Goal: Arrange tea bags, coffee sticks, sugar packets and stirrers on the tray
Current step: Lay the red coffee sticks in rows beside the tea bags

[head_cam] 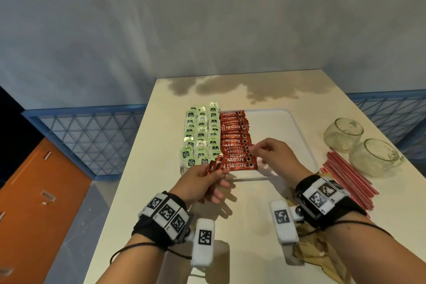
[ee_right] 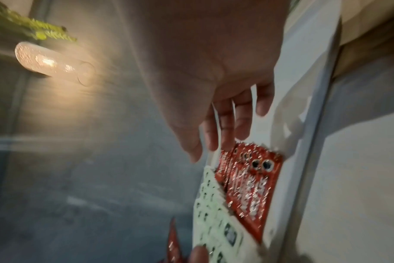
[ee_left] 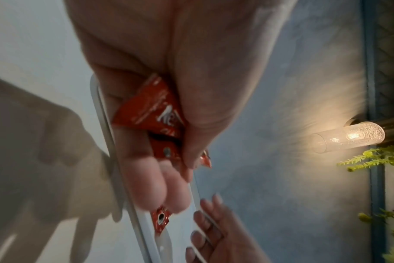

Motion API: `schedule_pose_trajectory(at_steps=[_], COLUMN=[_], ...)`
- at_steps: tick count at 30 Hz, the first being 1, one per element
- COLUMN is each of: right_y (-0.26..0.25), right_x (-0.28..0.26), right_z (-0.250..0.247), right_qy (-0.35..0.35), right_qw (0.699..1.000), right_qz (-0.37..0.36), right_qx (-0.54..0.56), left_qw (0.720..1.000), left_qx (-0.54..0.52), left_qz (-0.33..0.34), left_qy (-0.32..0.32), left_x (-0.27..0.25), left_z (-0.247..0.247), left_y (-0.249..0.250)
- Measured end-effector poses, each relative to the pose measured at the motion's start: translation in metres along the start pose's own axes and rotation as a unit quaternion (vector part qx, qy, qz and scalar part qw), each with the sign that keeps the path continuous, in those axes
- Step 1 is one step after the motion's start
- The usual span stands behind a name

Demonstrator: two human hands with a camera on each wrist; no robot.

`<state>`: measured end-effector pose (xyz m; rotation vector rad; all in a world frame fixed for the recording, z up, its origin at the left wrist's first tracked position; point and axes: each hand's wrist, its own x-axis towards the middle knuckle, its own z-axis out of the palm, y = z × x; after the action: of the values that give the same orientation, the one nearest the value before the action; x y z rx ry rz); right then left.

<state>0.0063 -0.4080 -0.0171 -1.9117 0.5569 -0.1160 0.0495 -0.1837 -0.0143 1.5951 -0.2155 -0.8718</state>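
A white tray (head_cam: 299, 127) lies on the cream table. Rows of green tea bags (head_cam: 200, 136) fill its left side, with a column of red coffee sticks (head_cam: 235, 136) beside them. My left hand (head_cam: 207, 177) grips a bundle of red coffee sticks (head_cam: 213, 167) at the tray's near left corner; the left wrist view shows them squeezed between thumb and fingers (ee_left: 151, 110). My right hand (head_cam: 255, 148) hovers over the column with its fingertips at the sticks' right ends. In the right wrist view its fingers (ee_right: 225, 128) are fairly straight above the sticks (ee_right: 252, 186), with nothing between them and the thumb.
Red stirrers (head_cam: 345, 180) lie in a heap on the table right of the tray. Two glass cups (head_cam: 343, 134) (head_cam: 373, 160) stand behind the stirrers. Brown paper packets (head_cam: 322, 256) lie under my right forearm. The tray's right half (head_cam: 272, 131) holds nothing.
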Motion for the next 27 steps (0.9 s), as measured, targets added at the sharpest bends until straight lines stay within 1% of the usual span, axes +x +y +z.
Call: schedule_pose_trajectory(at_steps=[2, 4, 6, 8, 10, 12, 13, 16, 17, 19, 21, 23, 24, 26, 27], right_y=[-0.016, -0.025, -0.027, -0.025, -0.023, -0.020, -0.020, -0.018, -0.018, -0.017, -0.017, -0.018, -0.019, -0.021, -0.022], right_x=[-0.017, -0.029, -0.038, -0.044, -0.049, -0.052, -0.054, -0.061, -0.063, -0.067, -0.069, -0.070, -0.070, -0.070, -0.071], right_z=[0.003, 0.007, 0.007, 0.004, 0.000, -0.002, -0.002, 0.000, 0.001, 0.002, 0.001, -0.001, -0.001, -0.002, -0.001], right_qy=[-0.076, -0.141, -0.168, -0.163, -0.155, -0.159, -0.165, -0.160, -0.148, -0.119, -0.096, -0.084, -0.085, -0.089, -0.093], right_qw=[0.997, 0.989, 0.984, 0.982, 0.980, 0.974, 0.970, 0.961, 0.962, 0.966, 0.970, 0.969, 0.968, 0.969, 0.973], right_qz=[-0.021, -0.026, -0.032, -0.026, -0.008, 0.009, 0.016, 0.026, 0.021, 0.005, -0.010, -0.019, -0.020, -0.017, -0.016], right_qx=[0.025, 0.024, 0.048, 0.091, 0.128, 0.163, 0.181, 0.223, 0.229, 0.228, 0.225, 0.230, 0.234, 0.229, 0.209], left_qw=[0.999, 0.995, 0.992, 0.993, 0.996, 0.995, 0.993, 0.983, 0.980, 0.978, 0.983, 0.987, 0.987, 0.984, 0.983], left_qx=[0.049, 0.097, 0.113, 0.103, 0.056, 0.015, 0.018, 0.045, 0.044, 0.024, 0.003, 0.009, 0.014, 0.013, 0.012], left_qz=[0.011, 0.029, 0.047, 0.054, 0.050, 0.054, 0.061, 0.116, 0.137, 0.155, 0.128, 0.083, 0.071, 0.071, 0.074], left_qy=[-0.012, -0.018, -0.008, 0.020, 0.053, 0.081, 0.096, 0.132, 0.136, 0.135, 0.130, 0.134, 0.142, 0.160, 0.166], left_x=[-0.001, 0.000, -0.001, -0.003, -0.007, -0.009, -0.010, -0.013, -0.015, -0.018, -0.021, -0.020, -0.019, -0.018, -0.019], left_z=[0.006, 0.012, 0.017, 0.018, 0.016, 0.014, 0.014, 0.018, 0.020, 0.022, 0.021, 0.018, 0.017, 0.017, 0.018], left_y=[0.003, 0.005, 0.007, 0.008, 0.007, 0.004, 0.003, 0.002, 0.002, 0.002, 0.001, -0.002, -0.004, -0.006, -0.006])
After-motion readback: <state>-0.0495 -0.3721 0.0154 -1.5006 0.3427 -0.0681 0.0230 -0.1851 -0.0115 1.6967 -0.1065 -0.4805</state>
